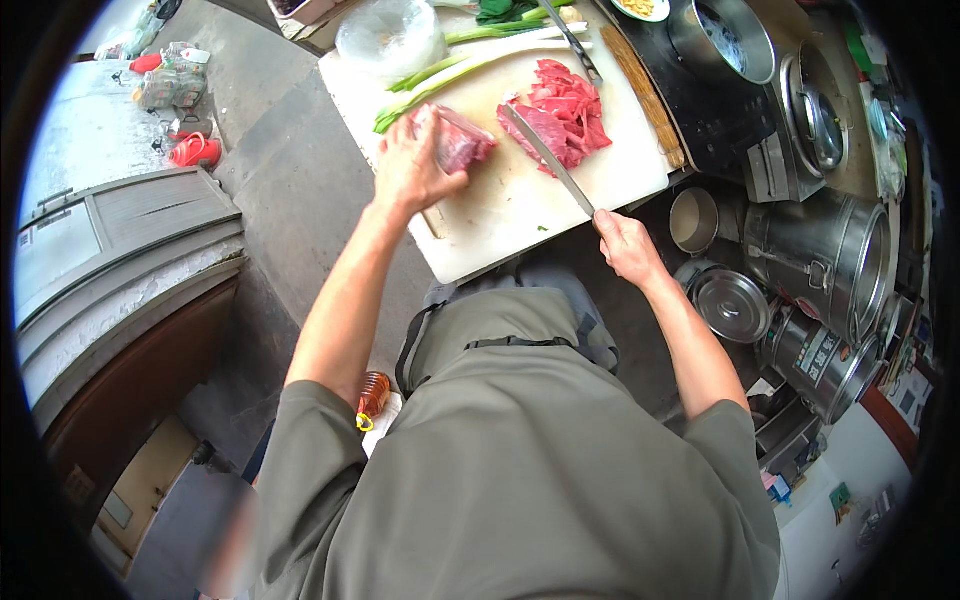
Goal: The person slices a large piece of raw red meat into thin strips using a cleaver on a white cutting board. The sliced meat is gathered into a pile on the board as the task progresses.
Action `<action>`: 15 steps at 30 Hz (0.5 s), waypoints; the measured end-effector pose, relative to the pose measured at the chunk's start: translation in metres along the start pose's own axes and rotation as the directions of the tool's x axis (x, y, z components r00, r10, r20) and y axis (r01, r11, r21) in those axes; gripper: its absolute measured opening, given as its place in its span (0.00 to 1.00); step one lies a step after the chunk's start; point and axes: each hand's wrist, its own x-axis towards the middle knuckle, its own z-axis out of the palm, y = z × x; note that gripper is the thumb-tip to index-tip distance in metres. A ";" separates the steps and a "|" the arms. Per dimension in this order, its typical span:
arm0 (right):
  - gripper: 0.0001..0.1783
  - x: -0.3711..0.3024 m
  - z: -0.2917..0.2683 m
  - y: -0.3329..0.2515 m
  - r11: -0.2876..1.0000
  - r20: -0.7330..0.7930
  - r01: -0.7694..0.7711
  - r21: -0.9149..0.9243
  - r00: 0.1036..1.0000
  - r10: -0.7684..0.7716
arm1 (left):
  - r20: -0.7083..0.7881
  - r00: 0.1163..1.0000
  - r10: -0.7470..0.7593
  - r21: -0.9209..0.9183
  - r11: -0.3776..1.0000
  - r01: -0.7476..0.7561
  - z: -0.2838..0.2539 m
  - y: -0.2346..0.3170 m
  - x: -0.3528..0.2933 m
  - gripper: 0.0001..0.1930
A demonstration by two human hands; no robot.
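Okay, we have our left hand (408, 172) clamped on the meat chunk (470, 142), fingers over its left side, thumb on the near side. Chunk sits on the cutting board (545, 225), left of the sliced meat (570, 105), with a gap of bare board between. Our right hand (626, 245) is closed round the handle of the knife (560, 172); blade runs far-left from the fist, tip end over the left part of the slices. Can't tell if the edge touches them. Our two hands are well apart, left one farther out. Far left on the board: clear plastic bag (390, 35), with leeks (480, 68) just right of it, stretching left to right beyond the chunk. A dark-handled tool (572, 42) lies at the far side, near the slices. Wooden strip (643, 95) runs along the board's right side. Past it on the far right we see a steel pot (722, 40); nearer, a tall steel drum (815, 245) and a round lid (732, 304).
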 end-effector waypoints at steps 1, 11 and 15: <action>0.32 -0.006 -0.003 0.000 0.996 0.001 -0.013 0.087 1.000 0.013 | 0.010 1.000 -0.005 0.079 0.997 0.004 -0.005 -0.002 0.006 0.57; 0.30 -0.062 -0.040 0.012 0.919 -0.058 -0.065 0.390 0.994 0.094 | 0.098 0.807 0.583 0.019 0.809 -0.587 0.034 0.069 0.078 0.35; 0.31 -0.074 -0.052 0.021 0.917 -0.032 -0.088 0.388 0.994 0.108 | 0.186 0.822 0.537 -0.028 0.840 -0.542 0.026 0.076 0.084 0.37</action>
